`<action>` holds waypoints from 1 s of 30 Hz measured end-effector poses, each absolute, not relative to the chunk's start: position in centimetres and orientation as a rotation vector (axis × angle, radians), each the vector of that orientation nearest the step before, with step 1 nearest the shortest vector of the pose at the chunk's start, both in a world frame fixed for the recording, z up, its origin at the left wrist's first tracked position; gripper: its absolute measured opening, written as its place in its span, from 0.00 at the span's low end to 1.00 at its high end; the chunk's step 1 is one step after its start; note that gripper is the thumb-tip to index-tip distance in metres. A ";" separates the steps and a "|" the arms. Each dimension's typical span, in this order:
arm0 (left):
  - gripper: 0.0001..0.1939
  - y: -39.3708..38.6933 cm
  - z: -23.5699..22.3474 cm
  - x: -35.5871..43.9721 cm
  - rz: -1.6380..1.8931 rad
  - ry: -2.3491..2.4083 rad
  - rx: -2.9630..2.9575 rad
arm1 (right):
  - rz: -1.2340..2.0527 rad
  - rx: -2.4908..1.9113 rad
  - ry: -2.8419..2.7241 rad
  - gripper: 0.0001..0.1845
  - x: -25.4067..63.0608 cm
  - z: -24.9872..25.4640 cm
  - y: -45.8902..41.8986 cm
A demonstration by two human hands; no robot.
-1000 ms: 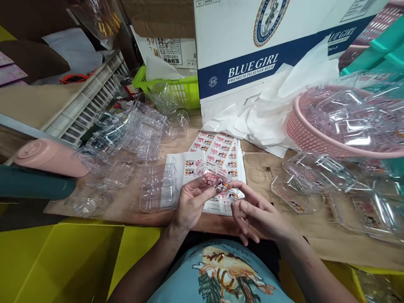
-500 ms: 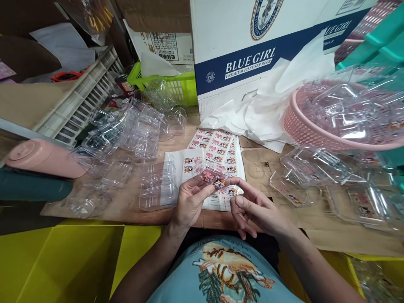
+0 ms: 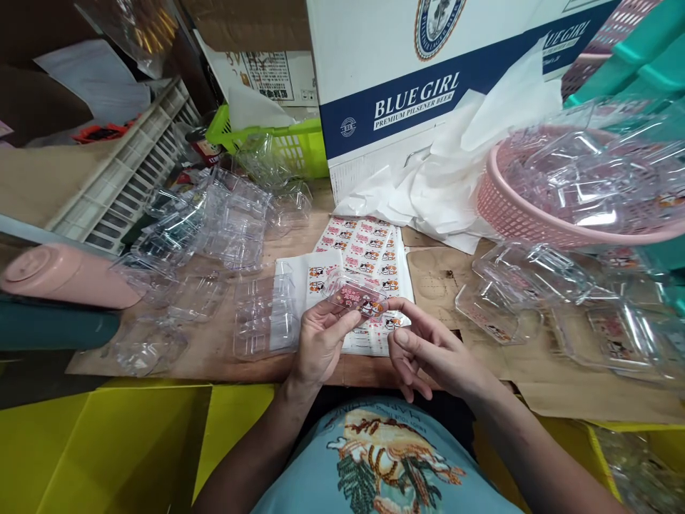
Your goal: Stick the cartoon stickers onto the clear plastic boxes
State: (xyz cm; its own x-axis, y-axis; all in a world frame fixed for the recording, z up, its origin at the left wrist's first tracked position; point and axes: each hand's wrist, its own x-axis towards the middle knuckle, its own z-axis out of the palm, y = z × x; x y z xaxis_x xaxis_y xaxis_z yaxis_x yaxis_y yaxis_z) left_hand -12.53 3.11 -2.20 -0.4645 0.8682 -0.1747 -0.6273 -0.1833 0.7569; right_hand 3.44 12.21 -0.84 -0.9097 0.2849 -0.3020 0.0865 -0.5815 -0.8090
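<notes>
My left hand pinches a small clear plastic box between thumb and fingers, over the sticker sheets. A sticker with pink lettering and cartoon cats shows on the box's face. My right hand has its index fingertip at the box's right end; its thumb is apart and the other fingers curl loosely below. Beneath the box lie stacked sheets of cat stickers, partly covered by a white backing flap. Left of my left hand, a clear plastic tray overlaps that flap.
Clear plastic pieces pile up at left, near a pink bottle. A pink basket holds many clear boxes at right, with stickered ones before it. Crumpled white paper lies against a beer carton.
The view has shifted slightly, moving the background a little left and up in the picture. Both hands keep nearly the same pose around the box.
</notes>
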 end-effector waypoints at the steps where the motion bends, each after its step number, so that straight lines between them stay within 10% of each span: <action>1: 0.11 3.1 -2.2 -12.5 1.827 0.978 0.364 | 2.621 -0.629 -1.378 0.27 3.4 -0.8 12.2; 30: 0.13 3.1 -2.7 -12.1 1.797 1.066 0.332 | 2.355 -0.857 -1.582 0.26 2.4 1.3 11.4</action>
State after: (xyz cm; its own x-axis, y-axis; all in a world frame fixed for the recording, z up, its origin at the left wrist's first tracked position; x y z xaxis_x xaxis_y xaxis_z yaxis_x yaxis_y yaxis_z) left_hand -12.08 3.05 -2.68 -0.4808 0.8464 -0.2289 -0.6065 -0.1325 0.7839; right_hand 2.41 11.38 1.26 -0.8184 0.4465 -0.3617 0.1660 -0.4190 -0.8927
